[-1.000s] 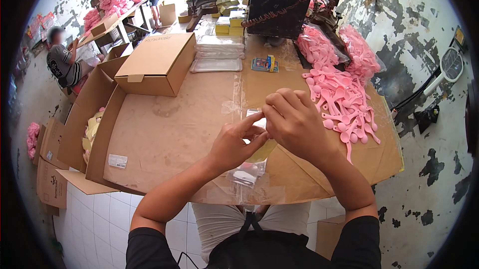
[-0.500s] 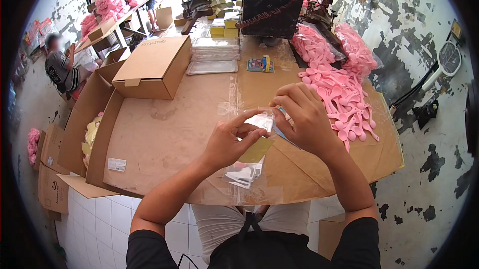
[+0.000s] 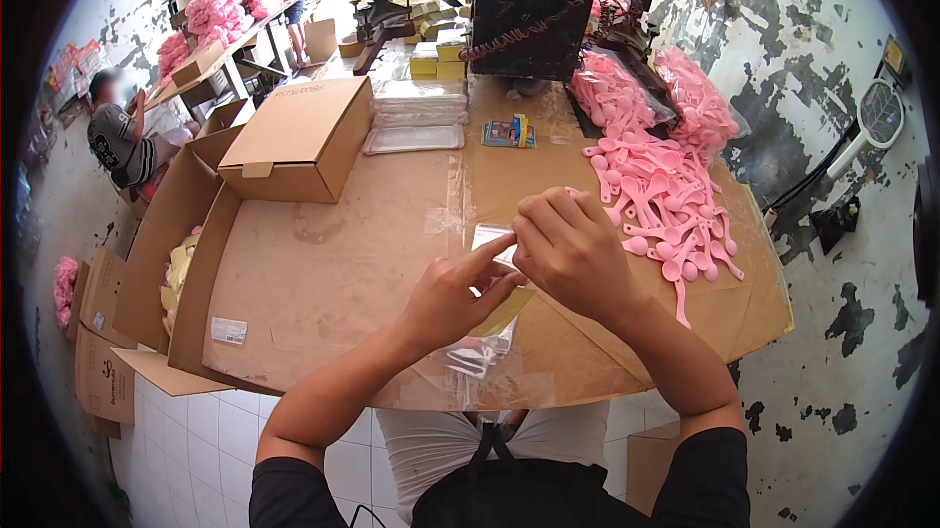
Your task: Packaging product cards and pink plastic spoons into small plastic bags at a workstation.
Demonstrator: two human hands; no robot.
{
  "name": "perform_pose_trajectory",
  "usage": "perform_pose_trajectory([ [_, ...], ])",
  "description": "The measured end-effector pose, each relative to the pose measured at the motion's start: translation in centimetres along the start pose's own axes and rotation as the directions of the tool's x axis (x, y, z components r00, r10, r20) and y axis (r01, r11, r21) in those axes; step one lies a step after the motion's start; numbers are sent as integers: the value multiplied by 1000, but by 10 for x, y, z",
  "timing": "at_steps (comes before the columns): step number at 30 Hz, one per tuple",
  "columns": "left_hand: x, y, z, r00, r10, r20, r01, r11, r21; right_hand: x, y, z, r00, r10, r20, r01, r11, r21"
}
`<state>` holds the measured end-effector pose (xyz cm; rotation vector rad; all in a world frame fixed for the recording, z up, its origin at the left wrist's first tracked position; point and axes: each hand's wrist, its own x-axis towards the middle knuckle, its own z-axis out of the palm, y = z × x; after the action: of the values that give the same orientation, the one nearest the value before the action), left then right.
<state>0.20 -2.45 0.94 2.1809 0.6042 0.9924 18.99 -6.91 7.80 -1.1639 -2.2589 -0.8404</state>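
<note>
My left hand (image 3: 458, 295) pinches a small clear plastic bag (image 3: 493, 235) between thumb and fingers above the front middle of the table. Under that hand a dull yellow card (image 3: 503, 315) shows in part. My right hand (image 3: 578, 259) is closed, its fingertips meeting the bag by my left fingers; what they grip is hidden. A bit of pink (image 3: 574, 191) shows just past its knuckles, and I cannot tell whether it is held. More clear bags (image 3: 480, 352) lie below my hands. To the right spreads a heap of pink measuring spoons (image 3: 676, 205).
Bagged pink spoons (image 3: 697, 102) stand behind the heap. A black box-shaped machine (image 3: 534, 14) is at the back, with a stack of clear bags (image 3: 419, 115) and small printed cards (image 3: 509, 132) before it. Cardboard boxes (image 3: 294, 141) line the left; a person (image 3: 122, 137) sits beyond.
My right hand has moved slightly left and down, closing in on my left hand. The blue card seen at its fingers is now hidden. The spoon heap's near edge has shifted.
</note>
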Motion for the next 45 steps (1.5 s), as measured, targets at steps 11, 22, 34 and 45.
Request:
perform_pose_trajectory([
  [11, 13, -5, -13, 942, -332, 56, 304, 765, -568, -87, 119, -72, 595, 585, 551, -648, -56, 759],
  [22, 14, -21, -5, 951, -299, 78, 291, 785, -548, -207, 168, -79, 687, 652, -322, -687, 436, -581],
  [34, 10, -26, 4, 938, -343, 47, 303, 750, -588, -46, 15, 34, 744, 358, 563, -635, 119, 763],
  [45, 10, -35, -1, 910, -401, 105, 382, 713, -588, -51, 28, 60, 705, 322, 632, -580, -252, 775],
])
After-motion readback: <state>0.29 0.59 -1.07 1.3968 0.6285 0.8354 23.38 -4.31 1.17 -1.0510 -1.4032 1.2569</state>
